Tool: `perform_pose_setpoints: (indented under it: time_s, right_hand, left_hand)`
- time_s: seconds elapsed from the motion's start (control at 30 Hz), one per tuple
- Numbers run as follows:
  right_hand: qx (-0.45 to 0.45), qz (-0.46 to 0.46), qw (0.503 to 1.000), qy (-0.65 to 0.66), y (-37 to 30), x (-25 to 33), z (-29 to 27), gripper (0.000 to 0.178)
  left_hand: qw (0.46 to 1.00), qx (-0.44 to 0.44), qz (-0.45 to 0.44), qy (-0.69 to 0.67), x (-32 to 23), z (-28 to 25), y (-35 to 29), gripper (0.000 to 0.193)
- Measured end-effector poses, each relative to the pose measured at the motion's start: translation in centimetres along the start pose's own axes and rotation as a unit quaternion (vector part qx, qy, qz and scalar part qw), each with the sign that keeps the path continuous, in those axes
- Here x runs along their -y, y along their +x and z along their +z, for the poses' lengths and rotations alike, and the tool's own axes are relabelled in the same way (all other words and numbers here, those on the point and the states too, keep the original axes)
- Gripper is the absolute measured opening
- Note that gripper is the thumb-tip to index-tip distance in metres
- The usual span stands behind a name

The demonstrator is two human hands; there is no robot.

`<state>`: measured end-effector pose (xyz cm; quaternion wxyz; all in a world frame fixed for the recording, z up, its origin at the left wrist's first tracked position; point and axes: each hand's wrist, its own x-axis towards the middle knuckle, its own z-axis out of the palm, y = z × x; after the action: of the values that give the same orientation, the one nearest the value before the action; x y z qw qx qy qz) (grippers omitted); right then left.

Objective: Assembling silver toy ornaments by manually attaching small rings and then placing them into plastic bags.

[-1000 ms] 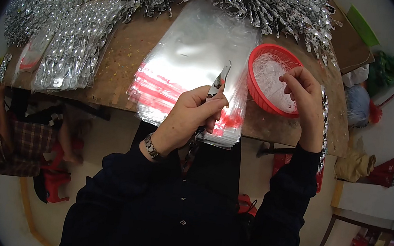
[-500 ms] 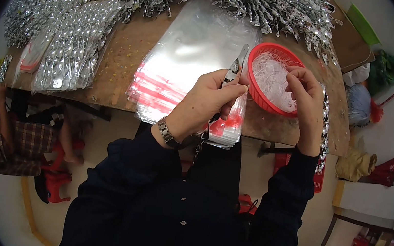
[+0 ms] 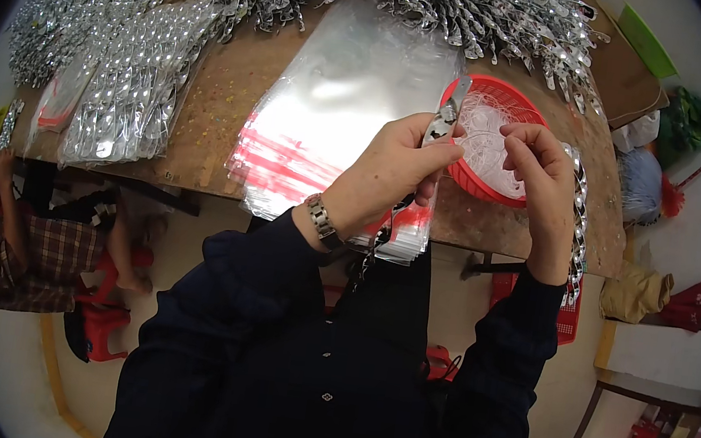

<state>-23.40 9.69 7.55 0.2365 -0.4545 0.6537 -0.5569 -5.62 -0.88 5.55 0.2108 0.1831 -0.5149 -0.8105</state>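
Observation:
My left hand (image 3: 396, 168), a watch on its wrist, is closed on a shiny silver twisted strip (image 3: 444, 121). The strip's flat end points up in front of the basket rim, and its dark twisted tail hangs below the hand. Close by on the right, my right hand (image 3: 544, 173) has thumb and forefinger pinched together. A thin clear thread (image 3: 481, 135) seems to run from this pinch toward the left hand; it is very faint. Beneath both hands sits a red plastic basket (image 3: 485, 192) holding a tangle of such threads (image 3: 488, 113).
A stack of clear plastic bags (image 3: 332, 85) with red-printed ends lies on the wooden table (image 3: 226, 90). Silver twisted strips (image 3: 472, 11) are heaped along the back, with filled bags (image 3: 125, 95) at left. Another person (image 3: 22, 253) sits at the left. One strip chain (image 3: 579, 221) hangs over the right edge.
My left hand has moved right and slightly up with the silver strip, closer to my right hand. The strip now overlaps the basket's rim. My right hand has barely moved.

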Motion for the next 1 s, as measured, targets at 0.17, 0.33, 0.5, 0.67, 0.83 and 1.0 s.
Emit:
perform_pose_setpoints:
  time_s: [0.17, 0.33, 0.5, 0.67, 0.83, 1.0]
  right_hand:
    - [0.003, 0.007, 1.000, 0.008, -0.1, 0.4, 0.4, 0.012]
    - [0.014, -0.004, 1.000, -0.007, -0.2, 0.0, 0.4, 0.009]
    - [0.009, -0.005, 1.000, -0.016, -0.1, -0.6, 0.2, 0.010]
    - [-0.073, -0.080, 0.969, -0.223, -0.3, -0.9, 0.3, 0.011]
    - [-0.054, -0.073, 0.985, -0.148, -1.7, 1.3, 1.2, 0.021]
    - [0.064, -0.029, 0.993, -0.096, -3.3, 4.0, 2.7, 0.026]
  left_hand:
    - [1.000, 0.005, -0.007, 0.001, 0.3, 0.2, 0.6, 0.025]
    - [1.000, 0.005, -0.016, 0.009, 0.8, 0.1, 1.1, 0.013]
    - [1.000, -0.002, -0.015, 0.003, 0.8, 0.2, 1.0, 0.013]
    - [1.000, -0.001, -0.013, 0.005, 0.8, 0.0, 0.8, 0.013]
    - [1.000, -0.002, 0.003, 0.026, 0.4, -0.1, -0.3, 0.013]
    - [0.999, 0.001, 0.009, 0.052, -0.6, 0.0, -2.2, 0.013]
